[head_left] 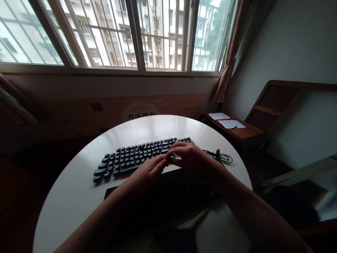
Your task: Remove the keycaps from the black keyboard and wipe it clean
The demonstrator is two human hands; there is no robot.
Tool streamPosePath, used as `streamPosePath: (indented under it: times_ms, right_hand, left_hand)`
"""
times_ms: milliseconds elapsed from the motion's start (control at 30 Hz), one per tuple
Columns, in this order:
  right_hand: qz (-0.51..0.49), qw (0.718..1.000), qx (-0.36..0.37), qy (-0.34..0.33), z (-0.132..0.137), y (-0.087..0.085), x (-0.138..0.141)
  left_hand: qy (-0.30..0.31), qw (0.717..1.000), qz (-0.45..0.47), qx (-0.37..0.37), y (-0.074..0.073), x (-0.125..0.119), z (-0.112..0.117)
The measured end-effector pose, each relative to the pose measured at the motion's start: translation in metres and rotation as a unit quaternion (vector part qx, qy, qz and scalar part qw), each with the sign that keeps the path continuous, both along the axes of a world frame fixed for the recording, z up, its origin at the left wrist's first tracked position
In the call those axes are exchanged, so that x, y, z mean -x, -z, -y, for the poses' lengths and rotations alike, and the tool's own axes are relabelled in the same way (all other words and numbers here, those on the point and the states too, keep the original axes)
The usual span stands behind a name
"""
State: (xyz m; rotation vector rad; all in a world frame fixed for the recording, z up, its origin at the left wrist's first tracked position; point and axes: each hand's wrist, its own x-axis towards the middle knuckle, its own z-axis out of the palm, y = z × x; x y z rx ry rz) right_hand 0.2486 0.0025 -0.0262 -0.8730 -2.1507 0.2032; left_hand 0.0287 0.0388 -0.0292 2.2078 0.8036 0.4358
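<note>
My left hand [150,168] and my right hand [189,155] meet above the middle of the table, fingertips pinched close together. Between them shows a small dark piece [168,159] that looks like a keycap, at my left fingertips. A thin, pale, shiny bit [174,158] sticks out at my right fingers; its kind is unclear. Behind the hands, black keycaps [131,156] lie in rows on the table, set out like a keyboard. Below my wrists lies a dark keyboard body [168,191], partly covered by my arms and deep in shadow.
A coiled black cable [222,157] lies on the right of the round white table [71,189]. Near me, a pale stick-like object [201,216] lies in shadow. To the right, a wooden chair [252,130] bears paper sheets [231,124] and a pen [234,128].
</note>
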Motion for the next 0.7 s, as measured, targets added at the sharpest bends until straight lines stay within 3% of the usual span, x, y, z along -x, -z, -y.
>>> streamPosePath:
  times_ms: [100,267,433,700]
  right_hand:
    - [0.009,0.997,0.025,0.075,-0.008,0.0,-0.02]
    - [0.112,0.97,0.141,0.165,-0.023,0.012,-0.046]
    - [0.151,0.954,0.209,0.154,-0.03,0.028,-0.04]
    - [0.145,0.953,0.219,0.154,-0.033,0.035,-0.035]
  left_hand:
    - [-0.007,0.996,-0.082,-0.02,-0.003,0.001,0.001]
    - [0.045,0.989,-0.136,-0.041,-0.004,0.002,0.003]
    - [0.065,0.985,-0.152,-0.052,-0.005,0.002,0.005]
    - [0.069,0.984,-0.153,-0.056,-0.003,0.004,0.005]
